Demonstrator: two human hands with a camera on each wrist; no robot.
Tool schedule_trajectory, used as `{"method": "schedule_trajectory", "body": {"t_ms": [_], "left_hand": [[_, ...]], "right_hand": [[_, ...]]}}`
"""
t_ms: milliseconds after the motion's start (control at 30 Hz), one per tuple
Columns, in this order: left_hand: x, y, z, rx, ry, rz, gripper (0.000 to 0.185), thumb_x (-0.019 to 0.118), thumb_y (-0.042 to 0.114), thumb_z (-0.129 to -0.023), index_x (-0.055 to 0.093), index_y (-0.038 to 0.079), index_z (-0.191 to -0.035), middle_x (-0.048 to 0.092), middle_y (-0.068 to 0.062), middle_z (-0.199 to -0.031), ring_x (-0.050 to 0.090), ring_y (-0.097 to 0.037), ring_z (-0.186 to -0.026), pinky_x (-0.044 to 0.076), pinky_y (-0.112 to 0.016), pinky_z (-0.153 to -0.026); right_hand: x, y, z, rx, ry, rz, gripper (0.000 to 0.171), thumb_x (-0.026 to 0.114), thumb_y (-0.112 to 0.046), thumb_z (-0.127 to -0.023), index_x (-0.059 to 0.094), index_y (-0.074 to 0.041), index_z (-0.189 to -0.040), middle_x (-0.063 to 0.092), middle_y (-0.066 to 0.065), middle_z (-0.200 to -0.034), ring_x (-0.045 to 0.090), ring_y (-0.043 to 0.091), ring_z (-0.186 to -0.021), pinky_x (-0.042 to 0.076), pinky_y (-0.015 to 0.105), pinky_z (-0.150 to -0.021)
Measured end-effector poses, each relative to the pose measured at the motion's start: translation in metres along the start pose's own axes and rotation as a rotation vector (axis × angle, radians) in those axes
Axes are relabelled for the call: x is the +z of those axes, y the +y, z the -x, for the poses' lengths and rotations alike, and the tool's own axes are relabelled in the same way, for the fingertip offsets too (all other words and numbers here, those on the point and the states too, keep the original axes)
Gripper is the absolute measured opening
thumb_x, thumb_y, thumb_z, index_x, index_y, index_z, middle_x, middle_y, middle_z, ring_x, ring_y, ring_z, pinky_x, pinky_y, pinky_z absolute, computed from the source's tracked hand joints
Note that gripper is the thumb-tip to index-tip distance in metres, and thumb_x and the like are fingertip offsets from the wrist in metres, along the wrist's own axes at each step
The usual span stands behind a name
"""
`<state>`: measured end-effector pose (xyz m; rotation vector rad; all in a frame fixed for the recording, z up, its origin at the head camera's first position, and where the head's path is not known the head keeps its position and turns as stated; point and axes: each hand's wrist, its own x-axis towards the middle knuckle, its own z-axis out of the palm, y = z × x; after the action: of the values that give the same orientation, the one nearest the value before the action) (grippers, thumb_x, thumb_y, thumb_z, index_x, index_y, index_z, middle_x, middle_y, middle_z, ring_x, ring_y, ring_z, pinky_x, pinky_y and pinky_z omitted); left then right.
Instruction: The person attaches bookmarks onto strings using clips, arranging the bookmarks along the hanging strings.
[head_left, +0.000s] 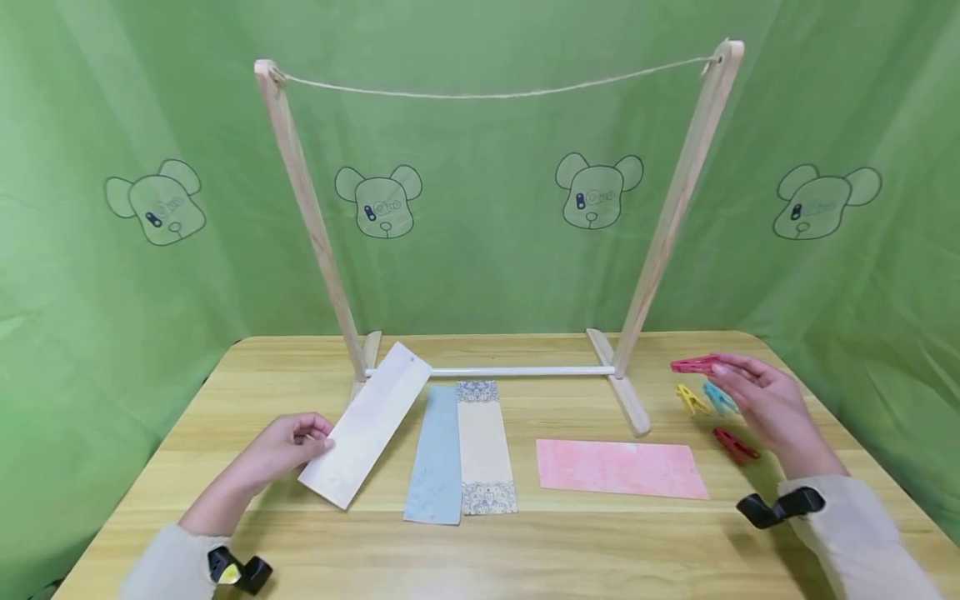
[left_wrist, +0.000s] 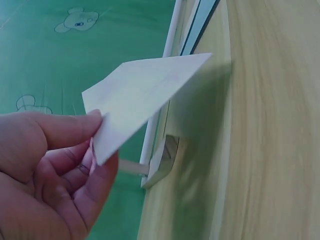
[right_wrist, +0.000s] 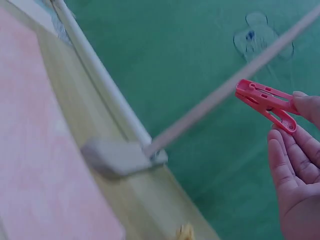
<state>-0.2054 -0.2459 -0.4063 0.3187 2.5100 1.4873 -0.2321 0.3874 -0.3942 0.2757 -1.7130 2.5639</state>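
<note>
Green bear-printed cloth [head_left: 480, 208] enclosed a wooden table [head_left: 525, 550]; a string-topped wooden frame [head_left: 491, 225] stood at twelve o'clock; the left hand [head_left: 281, 450] pinched a white card [head_left: 367, 425] at nine o'clock; the right hand [head_left: 768, 404] pinched a pink clothespin [head_left: 693, 364] at three o'clock.

A staged recording set — green backdrop cloth [head_left: 480, 250] printed with bear heads wraps around a wooden table [head_left: 525, 550].

No legible text, labels, numbers anywhere.
</note>
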Motion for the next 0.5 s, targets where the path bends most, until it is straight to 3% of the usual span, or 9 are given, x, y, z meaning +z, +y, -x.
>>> {"method": "schedule_trajectory", "body": {"t_ms": [133, 500], "left_hand": [[0.004, 0.005, -0.006, 0.014, 0.012, 0.034, 0.02, 0.061, 0.003, -0.087, 0.057, -0.009, -0.102, 0.057, -0.008, -0.084, 0.053, -0.012, -0.07, 0.049, -0.022, -0.056], [0.017, 0.026, -0.013, 0.07, 0.039, 0.151, 0.025, 0.063, 0.002, -0.086, 0.055, -0.013, -0.105, 0.063, -0.009, -0.083, 0.06, -0.01, -0.069, 0.054, -0.027, -0.056]], "right_hand": [[0.032, -0.007, -0.006, -0.024, -0.005, 0.017, 0.024, 0.05, 0.006, -0.093, 0.067, -0.006, -0.105, 0.069, 0.002, -0.099, 0.066, 0.011, -0.093, 0.052, 0.02, -0.084], [0.083, -0.013, -0.031, -0.061, -0.051, 0.315, 0.018, 0.06, -0.005, -0.091, 0.066, -0.014, -0.105, 0.07, -0.004, -0.094, 0.065, 0.004, -0.088, 0.049, 0.015, -0.084]]}}
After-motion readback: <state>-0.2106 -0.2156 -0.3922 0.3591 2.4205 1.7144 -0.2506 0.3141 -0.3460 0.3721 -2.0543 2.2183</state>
